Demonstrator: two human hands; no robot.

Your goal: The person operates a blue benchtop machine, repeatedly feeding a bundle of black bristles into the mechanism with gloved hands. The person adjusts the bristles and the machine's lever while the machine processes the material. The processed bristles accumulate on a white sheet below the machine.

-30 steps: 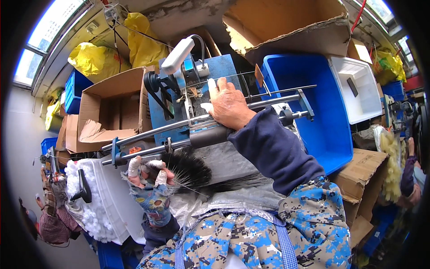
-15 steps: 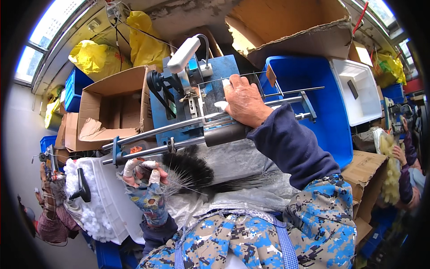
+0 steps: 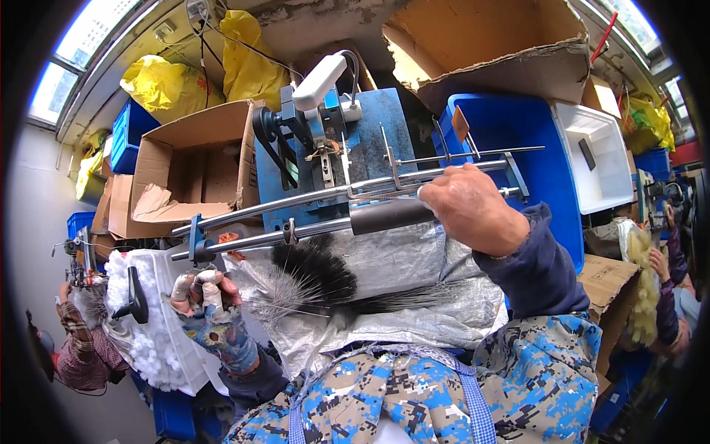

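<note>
The right hand (image 3: 473,211) is clamped on the horizontal black-sleeved lever bar (image 3: 388,216); the left hand (image 3: 207,303), fingers curled loosely together, waits beside the black bristle fan (image 3: 310,277).

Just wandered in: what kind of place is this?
Probably a small, crowded brush-making workshop: a blue bench machine with steel rods, black bristles beneath it, and stacked cardboard boxes and plastic bins.

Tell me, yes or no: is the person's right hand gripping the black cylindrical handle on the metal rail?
Yes, the right hand is closed around the end of the black cylindrical handle on the metal rail.
</note>
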